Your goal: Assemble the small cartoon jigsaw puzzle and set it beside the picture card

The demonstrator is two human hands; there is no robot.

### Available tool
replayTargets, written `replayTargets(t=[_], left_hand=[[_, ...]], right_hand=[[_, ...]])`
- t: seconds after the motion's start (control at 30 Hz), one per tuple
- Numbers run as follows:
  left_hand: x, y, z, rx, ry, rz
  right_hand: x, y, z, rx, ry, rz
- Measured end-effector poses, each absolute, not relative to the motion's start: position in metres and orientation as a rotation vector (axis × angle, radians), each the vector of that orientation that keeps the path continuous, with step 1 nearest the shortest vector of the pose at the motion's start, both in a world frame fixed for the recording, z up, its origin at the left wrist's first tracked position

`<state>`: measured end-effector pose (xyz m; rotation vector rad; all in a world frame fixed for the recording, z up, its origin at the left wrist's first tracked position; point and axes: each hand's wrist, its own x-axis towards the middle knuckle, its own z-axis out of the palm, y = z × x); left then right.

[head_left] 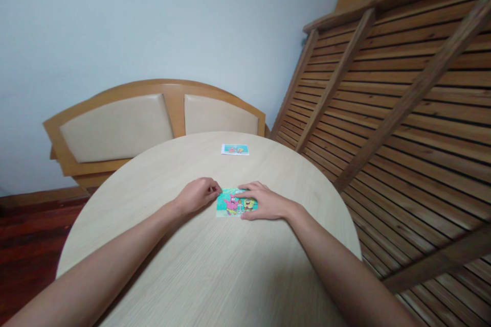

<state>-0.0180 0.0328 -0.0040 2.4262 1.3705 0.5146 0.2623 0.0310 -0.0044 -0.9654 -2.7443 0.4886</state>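
Where the right grip [269,204] spreads, the cartoon card [231,206] lies partly beneath.

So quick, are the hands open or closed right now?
Left hand: curled at the upper-left corner of the nearer picture card; can't tell if it's pinching.
Right hand: open, spread over the card's right side.

Picture [223,211]: turquoise rectangle, flat on the table [199,271], long sides running left to right
Pink figure [230,205]: large, on the left half
White figure [240,207]: small, mid-picture
Yellow figure [249,204]: between the right hand's [270,203] fingers and thumb
Upper left corner: at the left hand's [197,195] fingertips
Right end: covered
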Motion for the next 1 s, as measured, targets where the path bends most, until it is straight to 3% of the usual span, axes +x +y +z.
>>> replayTargets(t=[0.57, 1.0], left_hand=[[-0.027, 0.034, 0.0, 2.984, 0.917, 0.351], [-0.024, 0.024, 0.007, 2.995, 0.994, 0.255]], right_hand=[[0.262, 0.03, -0.001, -0.97, -2.741, 0.503], [0.258, 0.025, 0.001, -1.034, -2.752, 0.453]])
